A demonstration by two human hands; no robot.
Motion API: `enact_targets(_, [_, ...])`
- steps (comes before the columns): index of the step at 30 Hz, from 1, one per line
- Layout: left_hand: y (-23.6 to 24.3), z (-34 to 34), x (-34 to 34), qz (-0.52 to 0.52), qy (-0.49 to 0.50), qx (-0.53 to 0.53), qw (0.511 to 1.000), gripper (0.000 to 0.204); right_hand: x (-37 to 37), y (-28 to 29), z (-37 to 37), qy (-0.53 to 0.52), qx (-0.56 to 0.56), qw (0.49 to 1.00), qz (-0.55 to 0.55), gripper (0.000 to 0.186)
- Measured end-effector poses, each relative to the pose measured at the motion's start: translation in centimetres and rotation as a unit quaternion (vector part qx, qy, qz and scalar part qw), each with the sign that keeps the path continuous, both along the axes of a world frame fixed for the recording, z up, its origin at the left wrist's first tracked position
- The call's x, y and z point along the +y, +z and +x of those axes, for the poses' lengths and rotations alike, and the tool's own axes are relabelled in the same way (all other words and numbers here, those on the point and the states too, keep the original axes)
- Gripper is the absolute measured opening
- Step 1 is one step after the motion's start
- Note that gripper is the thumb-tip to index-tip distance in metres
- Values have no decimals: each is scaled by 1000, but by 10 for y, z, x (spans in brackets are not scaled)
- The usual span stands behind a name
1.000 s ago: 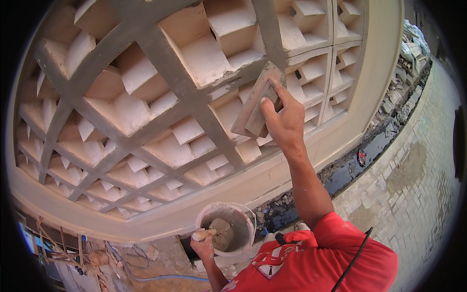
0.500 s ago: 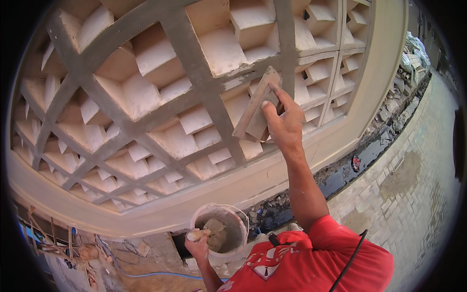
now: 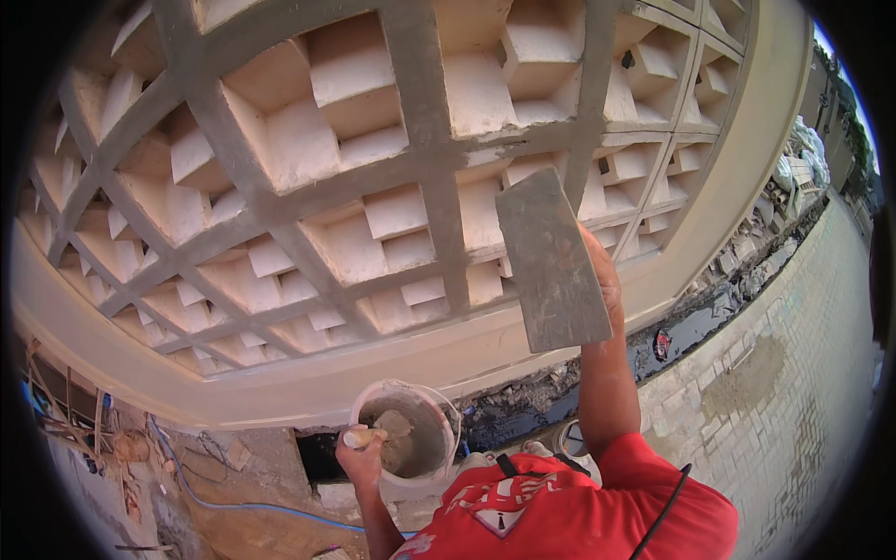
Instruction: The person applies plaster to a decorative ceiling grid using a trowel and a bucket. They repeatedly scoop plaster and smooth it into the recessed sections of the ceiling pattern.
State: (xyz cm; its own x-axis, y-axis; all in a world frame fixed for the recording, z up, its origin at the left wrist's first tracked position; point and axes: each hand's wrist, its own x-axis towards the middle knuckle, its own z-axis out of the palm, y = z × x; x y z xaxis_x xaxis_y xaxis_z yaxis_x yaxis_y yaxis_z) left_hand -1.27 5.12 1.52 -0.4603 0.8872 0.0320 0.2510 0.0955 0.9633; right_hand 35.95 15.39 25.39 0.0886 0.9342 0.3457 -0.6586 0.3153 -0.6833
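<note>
My right hand (image 3: pixel 602 275) grips a plastering float (image 3: pixel 553 261) in front of the block wall, its flat grey face turned up toward me. My fingers are mostly hidden behind the float. Low on the left, my left hand (image 3: pixel 360 461) is closed around the pale handle of a trowel (image 3: pixel 364 437); the blade seems to be down in the bucket among the mortar. The bucket (image 3: pixel 442 417) stands below the wall, with a lump of wet grey mortar (image 3: pixel 396 446) inside. Grey joints (image 3: pixel 437 154) run between the pale hollow blocks (image 3: pixel 359 126).
A smooth ledge (image 3: pixel 280 385) runs along the wall's foot. Beside it lies a ditch of dark water (image 3: pixel 644 359), with rubble (image 3: pixel 747 247) farther along. Brick paving (image 3: pixel 747 439) spreads to the right. A blue hose (image 3: pixel 243 506) crosses the ground at lower left.
My right hand has drawn the float down and right, away from the joint, and turned its flat face into view. My left hand stays at the bucket with the trowel; the view has shifted.
</note>
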Motion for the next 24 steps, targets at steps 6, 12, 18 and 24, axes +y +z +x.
enact_targets(6, [5,13,7,3,-4,13,1000,32,-5,-16,28,79,35,996,1,68])
enact_targets(12, [-9,13,4,19,-1,10,1000,30,-4,33,58,-51,-375,917,123,66])
enact_targets(18, [15,32,-5,7,1,-30,1000,29,12,128,69,-305,-857,263,322,51])
enact_targets(24, [-25,53,-11,47,50,20,997,29,51,152,51,-273,-840,41,466,40])
